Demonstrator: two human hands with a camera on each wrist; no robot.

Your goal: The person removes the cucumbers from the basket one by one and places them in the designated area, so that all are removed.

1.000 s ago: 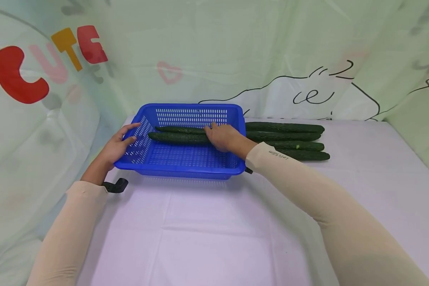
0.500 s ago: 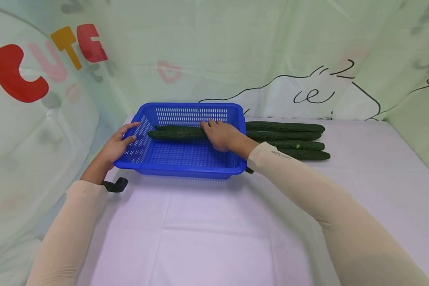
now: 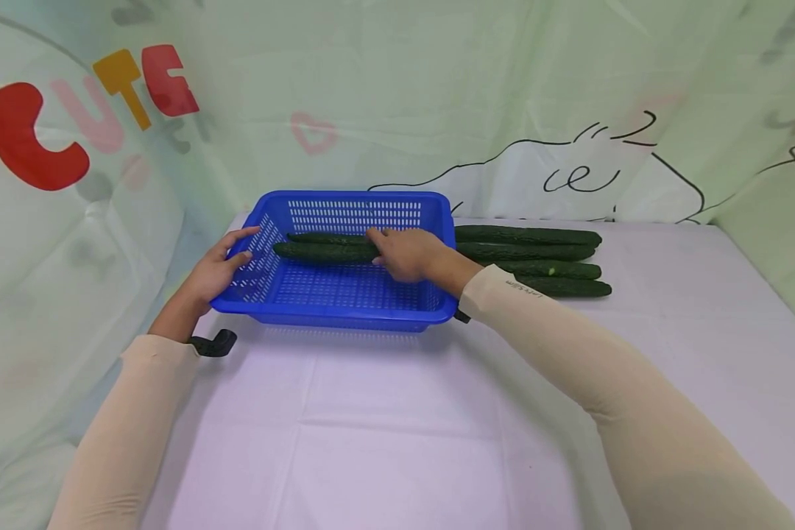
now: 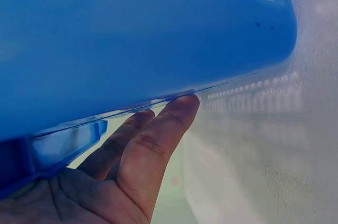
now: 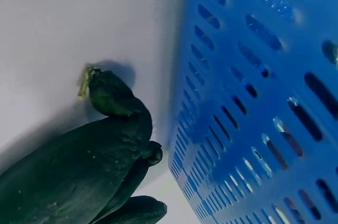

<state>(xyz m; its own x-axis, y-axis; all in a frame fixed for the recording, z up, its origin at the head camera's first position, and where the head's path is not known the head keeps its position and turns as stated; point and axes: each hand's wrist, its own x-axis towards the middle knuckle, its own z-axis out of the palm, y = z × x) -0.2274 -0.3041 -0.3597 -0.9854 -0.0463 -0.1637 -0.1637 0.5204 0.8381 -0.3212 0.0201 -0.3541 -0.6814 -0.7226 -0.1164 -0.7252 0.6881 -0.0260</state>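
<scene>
Since the earlier frame the right hand point(image 3: 407, 254) has re-spread, its thumb now visible before the front cucumber point(image 3: 324, 254) and forefinger behind (pinching or loosely resting, cannot tell); the cucumber has barely shifted, suggesting final settling. The left hand point(image 3: 215, 274) pinches the left wall of the blue basket point(image 3: 338, 314), slotted plastic, holding that cucumber beside a thinner rear cucumber point(image 3: 327, 238), both dark and elongated. Right of it, four loose cucumbers point(image 3: 536, 252) lie parallel on the cloth-covered counter point(image 3: 397, 427), before a printed curtain point(image 3: 384, 96).

Curtained booth | printed drapes point(image 3: 437, 88) (CUTE lettering point(image 3: 121, 72)) | cloth-covered table point(image 3: 397, 412)
</scene>
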